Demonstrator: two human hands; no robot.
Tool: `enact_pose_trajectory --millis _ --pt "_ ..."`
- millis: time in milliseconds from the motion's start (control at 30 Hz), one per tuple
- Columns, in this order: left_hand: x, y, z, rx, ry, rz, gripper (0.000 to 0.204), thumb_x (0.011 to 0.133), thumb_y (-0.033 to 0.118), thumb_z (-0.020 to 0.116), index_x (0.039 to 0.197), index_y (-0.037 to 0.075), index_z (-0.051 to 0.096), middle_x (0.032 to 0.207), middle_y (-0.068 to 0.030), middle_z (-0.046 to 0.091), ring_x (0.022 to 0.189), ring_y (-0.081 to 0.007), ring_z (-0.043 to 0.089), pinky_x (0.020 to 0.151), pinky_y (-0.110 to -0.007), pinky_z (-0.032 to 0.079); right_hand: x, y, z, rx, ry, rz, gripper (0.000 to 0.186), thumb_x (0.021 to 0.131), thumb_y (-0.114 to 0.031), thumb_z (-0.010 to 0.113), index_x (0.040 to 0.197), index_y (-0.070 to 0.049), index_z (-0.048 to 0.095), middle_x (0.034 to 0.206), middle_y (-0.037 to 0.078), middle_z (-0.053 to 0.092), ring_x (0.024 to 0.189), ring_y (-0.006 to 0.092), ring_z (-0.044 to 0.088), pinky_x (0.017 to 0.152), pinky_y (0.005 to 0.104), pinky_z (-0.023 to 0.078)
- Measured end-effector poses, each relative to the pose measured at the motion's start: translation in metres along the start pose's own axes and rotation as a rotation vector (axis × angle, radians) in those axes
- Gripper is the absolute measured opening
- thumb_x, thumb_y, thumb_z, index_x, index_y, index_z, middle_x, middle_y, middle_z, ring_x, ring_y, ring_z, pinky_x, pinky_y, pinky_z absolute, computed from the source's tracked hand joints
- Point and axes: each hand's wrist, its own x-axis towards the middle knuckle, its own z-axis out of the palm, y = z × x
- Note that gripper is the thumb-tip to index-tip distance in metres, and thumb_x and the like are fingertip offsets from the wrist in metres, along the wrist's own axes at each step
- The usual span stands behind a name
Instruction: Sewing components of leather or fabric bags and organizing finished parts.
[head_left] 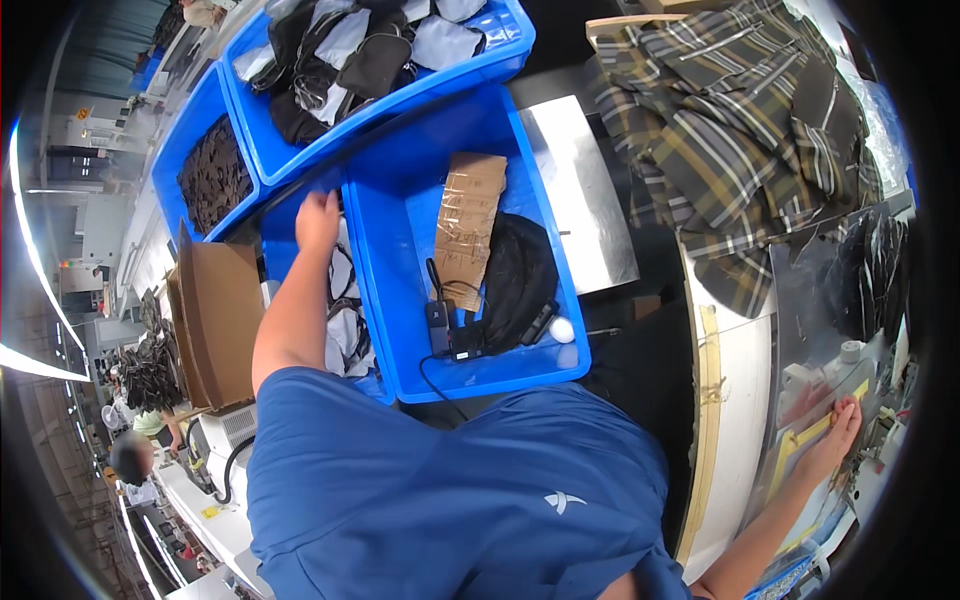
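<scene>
My left hand (pixel 318 222) reaches over a narrow blue bin (pixel 376 385) that holds black and pale grey fabric pieces (pixel 346 335). Its fingers are curled together by the bin's far end, and whatever is between them is too small to make out. Out to the right, my right hand (pixel 832 447) has its fingers closed at the edge of a flat, clear sheet with yellow strips (pixel 797 440). That sheet lies on the worktable beside a machine.
A larger blue bin (pixel 582 350) holds cardboard (pixel 468 215), a black bag (pixel 520 275) and a cabled device (pixel 438 325). More blue bins with fabric stand beyond. Plaid garments (pixel 730 130) are piled at the right. An open carton (pixel 215 320) stands left; a person (pixel 150 440) is farther off.
</scene>
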Motion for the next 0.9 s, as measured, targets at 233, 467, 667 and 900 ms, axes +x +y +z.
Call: enact_pose_trajectory --millis 233,467,667,900 --pt "-0.093 -0.124 0.086 0.275 -0.517 -0.268 0.097 0.080 0.042 0.076 0.158 0.012 0.027 0.151 -0.0313 0.037 0.137 -0.0464 0.043 0.114 -0.049 0.038 0.007 0.002 -0.007 -0.047 0.047 0.034 0.037 0.106 -0.032 0.053 0.123 0.000 0.061 0.115 0.005 0.063 0.108 0.0155 0.056 0.099 0.0297 0.042" --pt "-0.082 -0.144 0.159 -0.343 -0.351 -0.913 0.071 0.101 0.051 0.047 0.160 0.046 0.007 0.168 -0.0211 -0.009 0.154 -0.0454 -0.003 0.120 -0.063 0.019 0.016 0.007 -0.007 -0.086 0.054 0.014 0.036 0.106 -0.032 0.054 0.120 -0.001 0.063 0.113 0.005 0.064 0.103 0.0147 0.057 0.095 0.0291 0.044" --pt "-0.074 -0.107 0.142 0.110 -0.711 -0.550 0.067 0.101 0.051 0.045 0.158 0.047 0.010 0.165 -0.0293 -0.006 0.150 -0.0547 0.002 0.117 -0.067 0.021 0.014 0.000 -0.011 -0.135 0.081 -0.002 0.033 0.106 -0.031 0.053 0.118 -0.002 0.064 0.109 0.004 0.064 0.101 0.0138 0.057 0.093 0.0285 0.044" --pt "-0.066 -0.132 0.167 0.068 -0.534 -0.589 0.060 0.099 0.049 0.048 0.153 0.045 0.024 0.154 -0.0335 0.021 0.140 -0.0587 0.029 0.108 -0.063 0.038 0.011 0.001 -0.008 -0.050 0.028 0.011 0.031 0.105 -0.030 0.054 0.112 -0.002 0.065 0.100 0.001 0.062 0.095 0.0112 0.056 0.091 0.0273 0.045"
